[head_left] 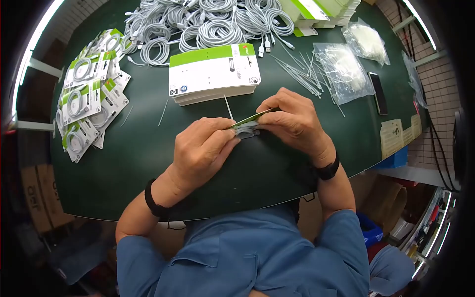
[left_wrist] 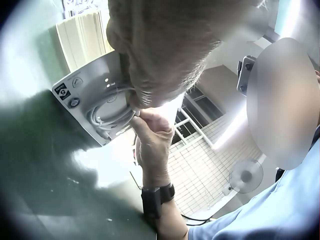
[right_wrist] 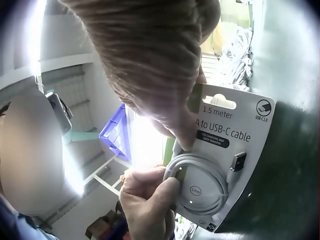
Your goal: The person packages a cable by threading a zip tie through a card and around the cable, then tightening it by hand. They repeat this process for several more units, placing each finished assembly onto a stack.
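Both hands hold a white and green cable card [right_wrist: 252, 117] in front of the body, seen nearly edge-on in the head view. A coiled grey USB cable [right_wrist: 218, 182] lies against the card's printed face, its metal plug showing at one side. My left hand [head_left: 200, 146] pinches the card and coil at one end. With thumb and fingers, my right hand [head_left: 294, 116] grips the other end by the card's upper edge. One thin white cable tie [head_left: 228, 107] sticks up beside the left fingertips. Fingers hide part of the coil.
Just beyond the hands stands a stack of cards [head_left: 213, 74]. Finished-looking carded cables [head_left: 81, 104] pile up at left. Coiled cables [head_left: 213, 24] heap at the back. Loose ties [head_left: 302, 74], plastic bags [head_left: 344, 69] and a phone [head_left: 378, 94] lie at right on the green table [head_left: 123, 173].
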Motion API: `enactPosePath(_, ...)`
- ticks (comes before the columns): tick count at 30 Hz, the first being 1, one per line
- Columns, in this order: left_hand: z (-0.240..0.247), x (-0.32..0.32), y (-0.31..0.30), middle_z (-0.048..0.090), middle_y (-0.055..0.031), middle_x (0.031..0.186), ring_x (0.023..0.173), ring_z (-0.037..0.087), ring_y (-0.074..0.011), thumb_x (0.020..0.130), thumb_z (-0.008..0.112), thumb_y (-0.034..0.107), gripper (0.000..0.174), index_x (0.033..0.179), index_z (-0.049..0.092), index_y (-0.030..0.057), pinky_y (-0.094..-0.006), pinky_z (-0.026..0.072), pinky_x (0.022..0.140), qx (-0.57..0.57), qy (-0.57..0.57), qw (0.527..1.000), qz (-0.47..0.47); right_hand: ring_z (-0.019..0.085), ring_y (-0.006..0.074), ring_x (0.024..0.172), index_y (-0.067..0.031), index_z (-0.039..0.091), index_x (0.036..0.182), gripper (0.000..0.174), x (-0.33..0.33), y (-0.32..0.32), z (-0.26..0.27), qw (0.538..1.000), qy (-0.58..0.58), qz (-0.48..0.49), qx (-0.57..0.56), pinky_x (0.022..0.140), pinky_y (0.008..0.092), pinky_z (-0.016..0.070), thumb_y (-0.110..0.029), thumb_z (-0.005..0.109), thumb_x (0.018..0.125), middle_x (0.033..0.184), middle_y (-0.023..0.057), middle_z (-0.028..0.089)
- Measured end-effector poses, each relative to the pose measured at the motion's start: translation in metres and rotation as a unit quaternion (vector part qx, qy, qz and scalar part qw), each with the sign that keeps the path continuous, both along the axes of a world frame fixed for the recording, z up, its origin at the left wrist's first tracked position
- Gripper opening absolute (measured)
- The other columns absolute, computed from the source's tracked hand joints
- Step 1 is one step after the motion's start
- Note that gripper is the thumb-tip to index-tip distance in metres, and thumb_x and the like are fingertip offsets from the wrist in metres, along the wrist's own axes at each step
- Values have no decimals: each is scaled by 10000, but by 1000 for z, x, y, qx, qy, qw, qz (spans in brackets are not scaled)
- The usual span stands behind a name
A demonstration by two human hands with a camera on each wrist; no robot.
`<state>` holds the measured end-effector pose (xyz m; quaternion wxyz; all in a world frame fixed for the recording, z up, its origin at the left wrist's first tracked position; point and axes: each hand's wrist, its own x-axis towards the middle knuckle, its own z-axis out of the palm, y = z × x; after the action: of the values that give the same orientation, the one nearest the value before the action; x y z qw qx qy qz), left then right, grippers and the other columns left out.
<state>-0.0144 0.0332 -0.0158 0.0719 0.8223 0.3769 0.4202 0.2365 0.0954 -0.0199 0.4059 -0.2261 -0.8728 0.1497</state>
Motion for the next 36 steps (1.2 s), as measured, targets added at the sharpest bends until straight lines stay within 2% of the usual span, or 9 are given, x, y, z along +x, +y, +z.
enactPosePath(2,0,-1,1,756,-135,960,785,737,-273,735,862,-88,264,921,702,9,-353,602,671,4,-17,1000,-22,642,235,754,-81,737,931,259,0,0,1,1000,-6,4,11,626,324,512,-32,871,715,944,59,713)
enactPosePath(10,-5,-1,1,748,-144,970,760,727,-264,742,820,-127,258,938,706,-5,-338,599,630,14,0,1000,-20,641,229,746,-79,737,923,246,2,0,-3,1000,0,11,11,612,326,507,-38,846,707,910,57,695)
enactPosePath(23,-4,0,0,749,-142,965,773,734,-266,744,825,-109,290,987,728,15,-335,598,645,20,10,1000,-12,644,215,722,-92,746,929,268,-1,-2,-6,1000,14,3,22,598,313,503,0,835,695,864,45,670)
enactPosePath(26,5,0,0,756,-154,976,791,744,-281,769,829,-80,287,1023,737,15,-347,605,706,-85,-26,996,-4,664,219,734,-81,751,983,297,-2,1,-5,1000,0,1,12,624,319,536,16,843,718,883,56,688)
enactPosePath(27,8,1,-1,756,-154,976,791,744,-281,769,829,-80,287,1023,737,15,-347,605,706,-83,-33,996,-7,664,219,734,-81,751,983,297,-2,1,-5,1000,-7,-2,14,624,319,536,16,843,718,883,56,688)
enactPosePath(30,26,3,-3,739,-108,973,811,723,-283,799,832,-5,298,1073,725,37,-377,578,698,-230,-28,971,55,694,216,771,-62,750,1029,304,-4,-1,-8,994,62,-8,-85,665,327,569,26,848,756,914,71,710)
enactPosePath(31,27,3,-1,739,-108,973,811,723,-283,799,832,-5,298,1073,725,37,-377,578,698,-231,-38,971,55,694,216,771,-62,750,1029,304,-4,-2,-7,995,53,-6,-86,665,327,569,26,848,756,914,71,710)
enactPosePath(34,27,1,9,718,-100,947,822,709,-296,801,853,43,332,1106,722,43,-395,566,725,-177,59,982,23,721,203,809,-47,751,1081,318,-5,-4,-7,989,48,-3,-140,702,318,593,43,843,791,957,86,730)
enactPosePath(36,24,1,12,708,-95,937,822,703,-299,793,856,46,335,1100,723,45,-396,564,719,-179,56,982,21,722,186,811,-41,752,1092,298,-3,-4,-4,985,45,2,-166,695,308,589,28,833,813,950,80,735)
